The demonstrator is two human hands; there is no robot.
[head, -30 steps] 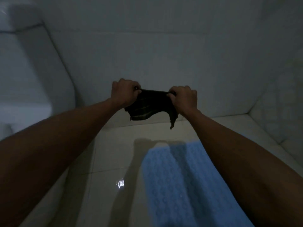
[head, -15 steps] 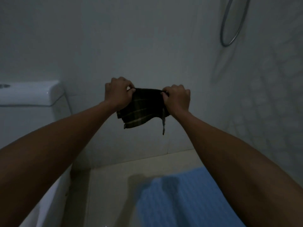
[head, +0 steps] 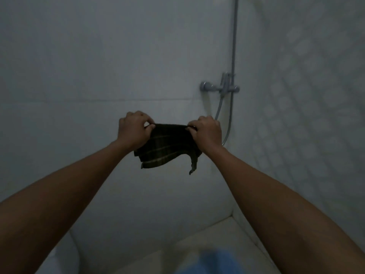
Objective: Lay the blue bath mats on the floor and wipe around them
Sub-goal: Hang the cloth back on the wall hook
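A dark striped cloth (head: 167,150) hangs stretched between both hands at chest height in front of the white tiled wall. My left hand (head: 134,129) pinches its upper left corner. My right hand (head: 207,133) pinches its upper right corner, and a loose end of the cloth dangles below that side. Far below, a blurred strip of a blue bath mat (head: 213,262) lies on the pale floor (head: 197,240) at the bottom edge of the view, mostly cut off.
A metal shower mixer (head: 219,87) is fixed to the wall right of centre, with a riser pipe (head: 235,36) above it and a hose (head: 227,123) looping down behind my right hand. A white rounded fixture (head: 59,260) shows at the bottom left. Patterned tiles cover the right wall.
The view has tilted upward: the blue mat slid to the bottom edge and the shower mixer came into sight. Both hands keep their grip on the cloth.
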